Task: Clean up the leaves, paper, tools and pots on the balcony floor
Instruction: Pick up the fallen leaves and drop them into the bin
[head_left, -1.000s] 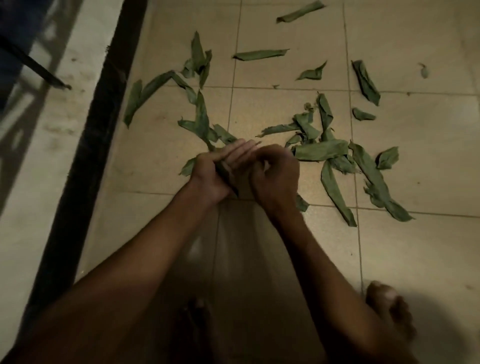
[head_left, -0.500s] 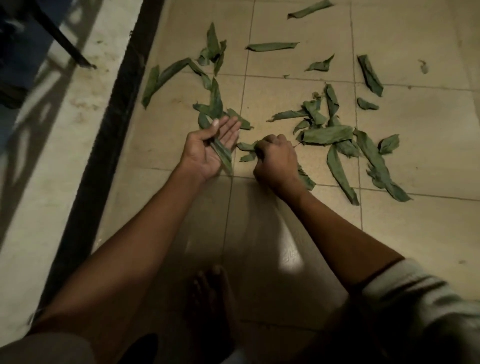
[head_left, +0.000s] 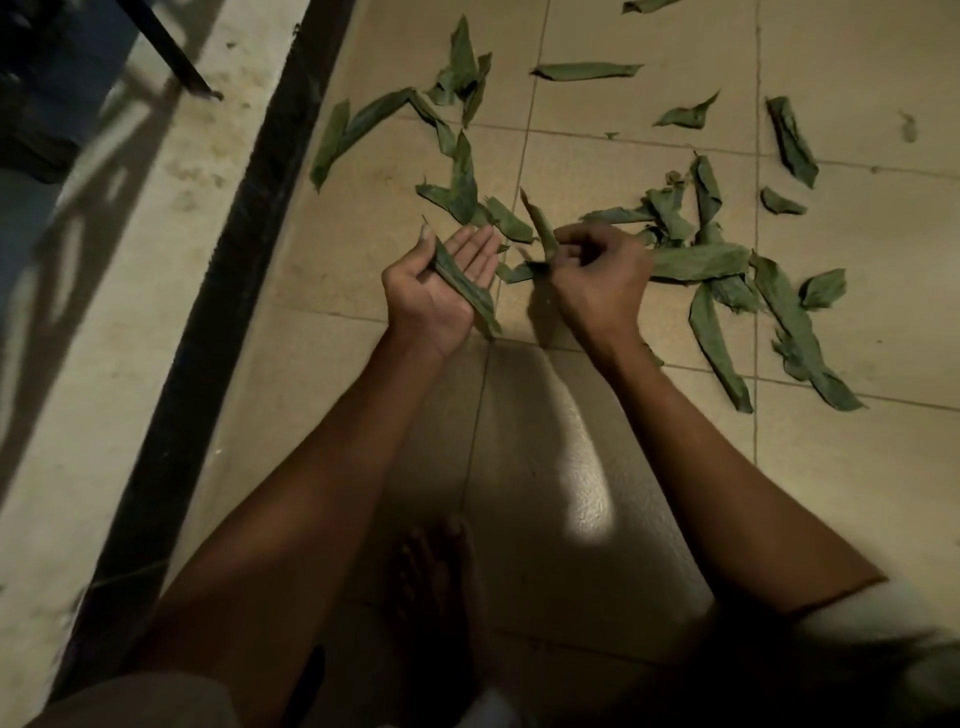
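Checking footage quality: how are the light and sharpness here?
Head view: dim and warm, a bright glare patch on the floor tile; the sleeve at lower right smears with blur; left hand, right hand and scattered leaves read clearly.

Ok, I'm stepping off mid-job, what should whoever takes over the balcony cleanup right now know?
Left hand: palm up, fingers straight, a long green leaf lying across the palm, thumb beside its tip.
Right hand: fingers curled, pinching a narrow leaf lifted off the tiled floor.
Done: only those two leaves are picked up.
Left: one cluster of leaves to the right of the right hand, another group ahead of the left hand near the dark floor strip, plus strays farther out. No paper, tools or pots in view.
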